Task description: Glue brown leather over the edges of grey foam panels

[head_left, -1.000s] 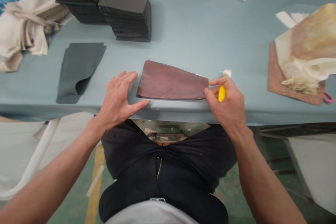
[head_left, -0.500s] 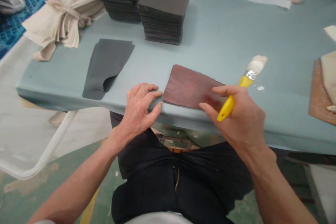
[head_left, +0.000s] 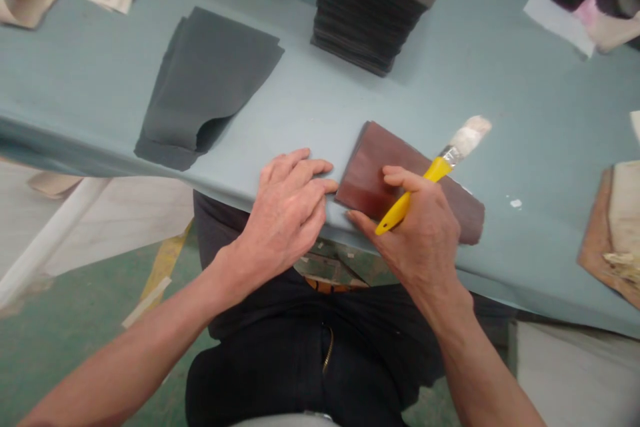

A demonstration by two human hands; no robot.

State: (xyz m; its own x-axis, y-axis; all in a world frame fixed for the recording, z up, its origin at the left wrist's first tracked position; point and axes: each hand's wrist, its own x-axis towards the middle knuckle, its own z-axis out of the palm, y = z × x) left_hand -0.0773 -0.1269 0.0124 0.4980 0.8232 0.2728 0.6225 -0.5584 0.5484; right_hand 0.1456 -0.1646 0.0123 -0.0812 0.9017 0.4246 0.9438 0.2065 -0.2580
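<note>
The right hand (head_left: 425,230) grasps the yellow brush (head_left: 437,169), with its white bristles pointing away from the person. This hand is over the brown sheets (head_left: 367,170), which lie near the front edge of the table (head_left: 300,117). The left hand (head_left: 293,210) is released, its fingers half bent beside the sheets' left end; whether a fingertip touches them, I cannot tell. Farther left lie grey sheets (head_left: 215,73), one corner curled. Behind stands a dark stack (head_left: 365,20).
</note>
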